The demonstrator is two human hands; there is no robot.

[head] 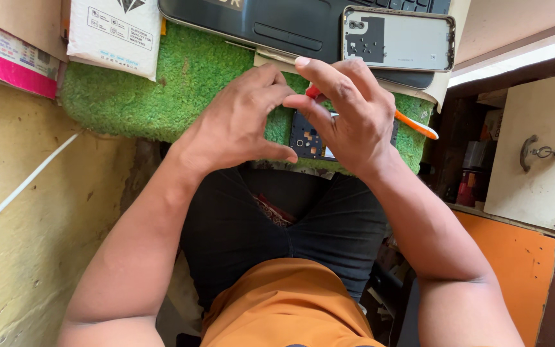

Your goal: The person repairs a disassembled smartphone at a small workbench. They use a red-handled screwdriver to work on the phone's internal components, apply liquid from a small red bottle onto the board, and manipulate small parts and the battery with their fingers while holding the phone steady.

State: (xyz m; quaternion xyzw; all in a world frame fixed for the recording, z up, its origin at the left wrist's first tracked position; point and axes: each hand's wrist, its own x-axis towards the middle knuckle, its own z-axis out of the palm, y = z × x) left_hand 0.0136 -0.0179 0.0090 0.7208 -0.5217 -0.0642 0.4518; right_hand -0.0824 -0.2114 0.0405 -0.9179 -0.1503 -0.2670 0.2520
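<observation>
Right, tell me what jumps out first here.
Two hands meet at centre over a green mat: the left hand and right hand work on a dark opened phone, the right holding an orange-handled tool. Behind, a silver phone back cover lies on a black laptop.

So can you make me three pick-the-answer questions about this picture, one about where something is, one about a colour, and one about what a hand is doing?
1. Where does the phone back cover lie?
A. on the laptop
B. on the person's lap
C. inside the drawer

2. What colour is the fuzzy mat?
A. blue
B. green
C. white

3. What is the right hand doing?
A. resting flat and open
B. pinching an orange-handled tool
C. pulling the drawer handle

Answers:
1. A, the cover rests on the dark laptop at the top.
2. B, the mat under both hands is bright green.
3. B, its fingers close on the tool above a small circuit board, beside the left hand.
</observation>
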